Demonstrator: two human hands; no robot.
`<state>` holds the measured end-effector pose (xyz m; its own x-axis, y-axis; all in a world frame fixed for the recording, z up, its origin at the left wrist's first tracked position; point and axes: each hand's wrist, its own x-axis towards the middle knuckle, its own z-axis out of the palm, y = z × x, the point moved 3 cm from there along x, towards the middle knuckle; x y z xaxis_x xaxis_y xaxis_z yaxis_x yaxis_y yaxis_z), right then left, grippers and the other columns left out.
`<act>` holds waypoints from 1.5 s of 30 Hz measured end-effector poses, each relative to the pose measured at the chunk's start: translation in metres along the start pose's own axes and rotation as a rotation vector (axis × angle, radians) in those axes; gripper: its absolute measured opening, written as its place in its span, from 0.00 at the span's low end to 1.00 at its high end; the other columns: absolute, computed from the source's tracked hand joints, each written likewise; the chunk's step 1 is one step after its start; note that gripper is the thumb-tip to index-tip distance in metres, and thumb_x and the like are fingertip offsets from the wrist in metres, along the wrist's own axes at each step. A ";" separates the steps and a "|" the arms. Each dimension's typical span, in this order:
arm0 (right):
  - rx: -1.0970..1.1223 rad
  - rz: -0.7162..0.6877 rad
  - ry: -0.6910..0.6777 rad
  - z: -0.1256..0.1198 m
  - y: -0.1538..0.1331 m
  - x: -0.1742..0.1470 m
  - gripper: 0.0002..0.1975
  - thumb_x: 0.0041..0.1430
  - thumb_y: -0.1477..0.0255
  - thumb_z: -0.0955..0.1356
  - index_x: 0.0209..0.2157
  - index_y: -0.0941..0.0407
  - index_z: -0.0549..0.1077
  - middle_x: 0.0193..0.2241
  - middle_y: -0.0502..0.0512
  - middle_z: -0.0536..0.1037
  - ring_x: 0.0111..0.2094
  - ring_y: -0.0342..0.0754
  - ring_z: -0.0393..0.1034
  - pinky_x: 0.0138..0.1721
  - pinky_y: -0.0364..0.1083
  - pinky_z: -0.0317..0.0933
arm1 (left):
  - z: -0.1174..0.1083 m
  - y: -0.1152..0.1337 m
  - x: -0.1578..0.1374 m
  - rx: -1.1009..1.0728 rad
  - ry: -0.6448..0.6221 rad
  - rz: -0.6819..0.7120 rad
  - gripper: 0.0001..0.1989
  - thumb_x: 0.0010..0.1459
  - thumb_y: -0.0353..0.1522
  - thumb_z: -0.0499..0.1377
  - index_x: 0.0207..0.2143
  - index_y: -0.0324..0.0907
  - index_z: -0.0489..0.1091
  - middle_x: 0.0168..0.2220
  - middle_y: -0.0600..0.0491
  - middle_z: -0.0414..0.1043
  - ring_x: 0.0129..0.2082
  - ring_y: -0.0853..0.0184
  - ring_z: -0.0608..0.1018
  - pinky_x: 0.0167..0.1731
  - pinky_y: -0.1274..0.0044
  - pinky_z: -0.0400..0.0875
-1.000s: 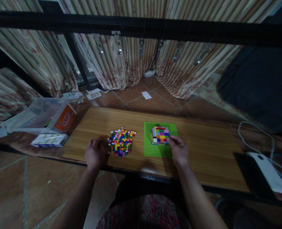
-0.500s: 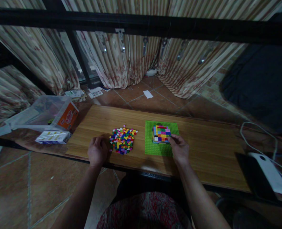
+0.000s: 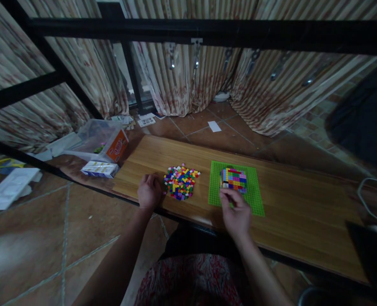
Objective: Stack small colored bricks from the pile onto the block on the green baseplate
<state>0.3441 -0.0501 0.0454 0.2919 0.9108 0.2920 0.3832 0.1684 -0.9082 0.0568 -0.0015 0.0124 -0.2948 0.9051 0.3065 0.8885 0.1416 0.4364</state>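
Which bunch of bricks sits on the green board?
The block of joined bricks by the right hand. The other bunch is a loose pile on the wooden table near the left hand.

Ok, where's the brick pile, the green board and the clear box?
Brick pile (image 3: 180,182): head view, on its middle.
Green board (image 3: 254,191): head view, on its bare right side.
Clear box (image 3: 117,145): head view, on its orange end.

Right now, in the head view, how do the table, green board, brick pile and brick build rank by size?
Largest to smallest, as they look:
table
green board
brick pile, taken whole
brick build
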 end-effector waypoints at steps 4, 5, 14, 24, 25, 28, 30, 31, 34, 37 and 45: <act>-0.106 -0.103 -0.272 0.043 -0.006 0.000 0.11 0.61 0.70 0.62 0.38 0.54 0.76 0.35 0.55 0.76 0.35 0.47 0.71 0.38 0.46 0.64 | 0.001 -0.001 0.000 -0.008 -0.009 -0.009 0.11 0.58 0.28 0.51 0.37 0.43 0.72 0.39 0.49 0.72 0.39 0.64 0.74 0.37 0.77 0.66; -0.138 -0.117 -0.308 0.053 -0.004 0.003 0.11 0.61 0.71 0.62 0.38 0.54 0.75 0.34 0.55 0.76 0.35 0.48 0.71 0.38 0.46 0.64 | 0.001 -0.001 0.000 -0.010 -0.013 -0.009 0.11 0.58 0.28 0.51 0.37 0.43 0.72 0.39 0.49 0.72 0.39 0.65 0.74 0.37 0.77 0.66; -0.467 -0.155 -0.422 0.094 0.005 0.025 0.09 0.59 0.76 0.63 0.36 0.56 0.76 0.37 0.57 0.76 0.39 0.50 0.70 0.43 0.46 0.61 | 0.001 0.000 -0.001 -0.020 -0.019 -0.026 0.11 0.59 0.28 0.51 0.37 0.42 0.72 0.39 0.50 0.72 0.38 0.65 0.74 0.36 0.77 0.66; -0.725 -0.056 -0.403 0.111 -0.007 0.030 0.07 0.56 0.75 0.64 0.31 0.55 0.75 0.32 0.55 0.77 0.33 0.47 0.71 0.32 0.43 0.58 | 0.001 -0.002 -0.002 -0.015 -0.009 0.005 0.10 0.59 0.28 0.51 0.36 0.43 0.72 0.38 0.50 0.72 0.37 0.65 0.74 0.35 0.77 0.65; -0.747 -0.035 -0.391 0.113 -0.008 0.030 0.07 0.56 0.75 0.64 0.31 0.55 0.75 0.32 0.55 0.77 0.32 0.47 0.71 0.31 0.43 0.58 | 0.001 -0.002 -0.002 -0.015 -0.007 0.007 0.10 0.59 0.28 0.51 0.36 0.43 0.72 0.38 0.50 0.72 0.37 0.66 0.74 0.35 0.77 0.65; -0.764 -0.002 -0.358 0.115 -0.011 0.029 0.08 0.56 0.75 0.64 0.31 0.54 0.75 0.31 0.56 0.77 0.31 0.48 0.71 0.30 0.44 0.58 | 0.001 -0.002 -0.001 -0.014 -0.006 0.001 0.10 0.58 0.28 0.51 0.36 0.43 0.72 0.37 0.50 0.72 0.37 0.66 0.74 0.35 0.77 0.65; -0.716 -0.025 -0.339 0.111 -0.012 0.029 0.08 0.56 0.76 0.63 0.31 0.54 0.75 0.31 0.56 0.77 0.31 0.49 0.71 0.31 0.44 0.59 | 0.001 -0.001 -0.001 -0.008 -0.008 -0.008 0.11 0.58 0.28 0.51 0.36 0.42 0.72 0.37 0.50 0.72 0.37 0.66 0.75 0.35 0.77 0.65; -0.670 -0.048 -0.331 0.108 -0.012 0.028 0.09 0.56 0.76 0.63 0.31 0.54 0.75 0.31 0.56 0.77 0.32 0.49 0.71 0.32 0.45 0.60 | 0.001 -0.001 -0.001 -0.004 -0.008 -0.010 0.11 0.58 0.28 0.51 0.36 0.42 0.72 0.37 0.50 0.72 0.37 0.66 0.75 0.35 0.78 0.65; -0.461 -0.131 -0.309 0.092 -0.015 0.025 0.09 0.58 0.75 0.62 0.33 0.55 0.74 0.33 0.55 0.78 0.34 0.48 0.72 0.36 0.45 0.62 | 0.001 -0.002 -0.001 0.004 -0.004 -0.009 0.10 0.59 0.28 0.51 0.36 0.43 0.72 0.37 0.50 0.72 0.37 0.66 0.75 0.35 0.78 0.65; -0.273 -0.163 -0.270 0.063 -0.015 0.014 0.09 0.60 0.72 0.62 0.37 0.54 0.74 0.35 0.55 0.78 0.35 0.47 0.73 0.37 0.45 0.64 | 0.001 -0.002 -0.001 0.005 -0.001 0.004 0.10 0.58 0.28 0.51 0.36 0.43 0.72 0.37 0.51 0.72 0.37 0.66 0.75 0.34 0.78 0.65; -0.296 -0.045 -0.091 -0.031 0.023 -0.013 0.10 0.61 0.67 0.64 0.37 0.55 0.75 0.36 0.56 0.78 0.36 0.49 0.73 0.39 0.48 0.66 | -0.002 -0.001 0.001 0.049 0.018 0.007 0.11 0.58 0.31 0.52 0.37 0.43 0.73 0.39 0.50 0.73 0.38 0.63 0.75 0.32 0.76 0.64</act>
<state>0.3758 -0.0698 0.0297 0.1940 0.9373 0.2897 0.6364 0.1045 -0.7643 0.0552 -0.0009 0.0139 -0.2943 0.8989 0.3247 0.9067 0.1552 0.3921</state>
